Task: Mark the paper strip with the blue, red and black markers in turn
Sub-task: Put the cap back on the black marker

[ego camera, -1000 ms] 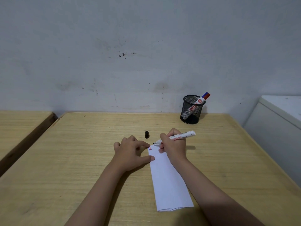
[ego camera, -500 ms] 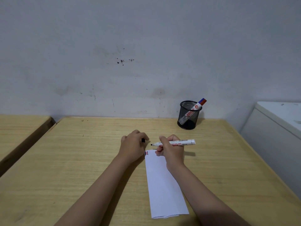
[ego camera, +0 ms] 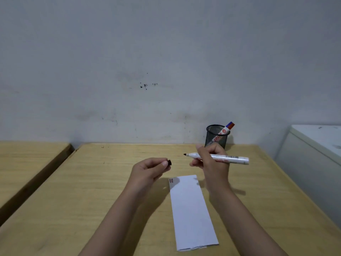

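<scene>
While the wall (ego camera: 166,52) fills the upper half of the view, grey and scuffed with a few dark specks, the tabletop (ego camera: 92,200) spreads below it in pale wood. A second wooden surface (ego camera: 27,159) sits to the left across a dark gap, and a white cabinet (ego camera: 313,154) stands at the right. The strip (ego camera: 191,213) lies flat on the tabletop between the forearms, its long side running away from the person, with short coloured marks at its far left corner. Neither hand touches it. The right hand (ego camera: 212,163) is raised above the strip's far end, closed around the marker (ego camera: 230,158), which lies nearly level with its bare dark tip pointing left. The left hand (ego camera: 149,169) hovers just left of the strip, fingers curled and pinching the cap (ego camera: 169,162), apart from the marker's tip. At the back, a black mesh cup (ego camera: 216,136) holds another marker (ego camera: 226,128), leaning right with a blue and red end.
</scene>
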The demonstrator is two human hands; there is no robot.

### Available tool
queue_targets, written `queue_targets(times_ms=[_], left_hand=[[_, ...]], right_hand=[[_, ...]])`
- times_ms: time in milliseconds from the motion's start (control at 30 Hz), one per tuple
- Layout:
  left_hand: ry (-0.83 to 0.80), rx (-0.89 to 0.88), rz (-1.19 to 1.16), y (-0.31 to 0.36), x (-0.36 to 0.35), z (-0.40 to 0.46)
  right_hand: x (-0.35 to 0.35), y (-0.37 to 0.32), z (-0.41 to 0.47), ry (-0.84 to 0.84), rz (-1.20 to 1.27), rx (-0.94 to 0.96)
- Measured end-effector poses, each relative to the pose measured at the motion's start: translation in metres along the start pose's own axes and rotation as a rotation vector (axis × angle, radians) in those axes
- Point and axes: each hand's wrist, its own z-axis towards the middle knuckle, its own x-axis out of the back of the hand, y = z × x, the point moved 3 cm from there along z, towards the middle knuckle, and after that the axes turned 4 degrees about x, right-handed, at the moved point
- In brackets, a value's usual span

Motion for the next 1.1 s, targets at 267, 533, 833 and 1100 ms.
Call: queue_targets(times_ms=[267, 533, 833, 1100], left_hand=[[-0.125, -0.046, -0.169, 0.014, -0.022, -0.058], [-0.174, -0.094, -0.117, 0.015, -0.032, -0.084], [-0.166, -0.17, -0.049, 0.022, -0.034, -0.099], [-0.126, -0.248, -0.054, 0.03, -0.033, -0.113]], right_hand=[[0.006, -0.049, -0.043, -0.091, 0.009, 0.065], [0.011, -0.055, -0.066, -0.107, -0.096, 0.094], [0.009, -0.055, -0.074, -0.168, -0.064, 0.089], [0.004, -0.055, -0.083, -0.186, 0.038, 0.114]])
